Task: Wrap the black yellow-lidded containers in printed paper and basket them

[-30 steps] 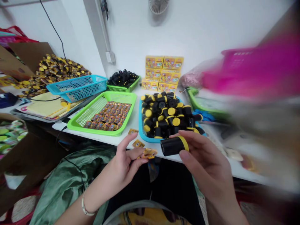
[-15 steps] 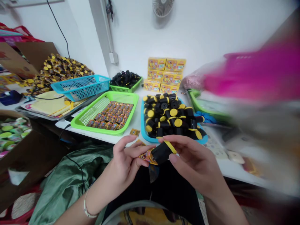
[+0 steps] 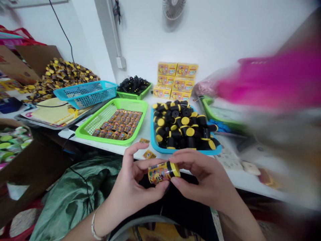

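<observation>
Between my two hands, above my lap, lies a small canister [image 3: 160, 172] on its side, with a colourful printed yellow label around it and a yellow cap at its right end. My left hand [image 3: 136, 182] grips the labelled body between thumb and fingers, its index finger raised. The fingertips of my right hand [image 3: 203, 175] pinch the capped end. Just beyond, two small printed yellow labels [image 3: 149, 154] lie near the table edge. A blue basket [image 3: 157, 149] heaped with plain black, yellow-capped canisters [image 3: 184, 121] stands past my right hand.
A green basket [image 3: 100, 141] with rows of labelled canisters stands front left. Behind it are a blue basket [image 3: 86, 95] and a green basket of black pieces [image 3: 135, 85]. Yellow boxes [image 3: 175, 80] are stacked by the wall. A blurred pink shape [image 3: 273, 77] is at right.
The canister showed bare black with the label only at its left end; now the label covers its body. My hands have come closer together around it.
</observation>
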Tool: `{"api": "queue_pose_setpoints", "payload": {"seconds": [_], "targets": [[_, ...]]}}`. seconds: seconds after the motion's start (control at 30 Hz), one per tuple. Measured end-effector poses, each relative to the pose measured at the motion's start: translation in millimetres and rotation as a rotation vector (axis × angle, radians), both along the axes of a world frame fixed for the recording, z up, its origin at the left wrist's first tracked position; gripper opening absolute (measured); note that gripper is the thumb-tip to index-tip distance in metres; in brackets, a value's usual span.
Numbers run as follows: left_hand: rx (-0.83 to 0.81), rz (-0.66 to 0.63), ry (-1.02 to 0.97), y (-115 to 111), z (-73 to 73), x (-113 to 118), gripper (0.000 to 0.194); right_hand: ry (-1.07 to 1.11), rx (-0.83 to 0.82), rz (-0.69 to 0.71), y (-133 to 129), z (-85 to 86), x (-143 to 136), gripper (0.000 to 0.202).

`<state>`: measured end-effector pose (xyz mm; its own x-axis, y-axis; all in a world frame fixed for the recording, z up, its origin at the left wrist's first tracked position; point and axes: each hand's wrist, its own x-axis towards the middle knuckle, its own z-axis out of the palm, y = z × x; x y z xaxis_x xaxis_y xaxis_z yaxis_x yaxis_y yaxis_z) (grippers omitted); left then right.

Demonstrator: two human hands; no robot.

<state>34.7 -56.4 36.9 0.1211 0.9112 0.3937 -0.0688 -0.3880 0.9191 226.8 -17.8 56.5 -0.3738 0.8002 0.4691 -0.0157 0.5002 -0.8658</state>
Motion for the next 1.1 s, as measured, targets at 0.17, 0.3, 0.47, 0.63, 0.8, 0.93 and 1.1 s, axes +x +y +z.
{"api": "queue_pose_setpoints", "payload": {"seconds": [0.17, 0.3, 0.47, 0.63, 0.8, 0.93, 1.1], "targets": [[0.125, 0.023, 0.082, -2, -6.2, 0, 0.074, -0.002, -0.125, -0.025, 1, -0.3, 2, 0.025], [0.229, 0.072, 0.174, -4, -15.6, 2, 0.081, -0.155, -0.172, -0.181, 0, -2.2, -3, 0.028], [0.313, 0.209, 0.147, -2, -19.9, 9, 0.084, -0.209, 0.174, -0.399, 3, -11.7, 0, 0.05], [0.141, 0.288, -0.062, 8, -10.8, 17, 0.073, -0.314, 0.643, -0.28, 2, -23.0, -3, 0.059], [-0.016, 0.218, -0.26, 12, -3.4, 25, 0.08, -0.253, 0.914, -0.513, 5, -34.8, -22, 0.057], [-0.261, -0.196, -0.265, 16, 1.3, 17, 0.083, -0.198, 0.948, -0.427, 4, -32.1, -27, 0.04], [-0.474, -0.59, -0.174, 27, 6.4, 8, 0.074, -0.219, 0.938, -0.366, -2, -23.4, -23, 0.044]]}}
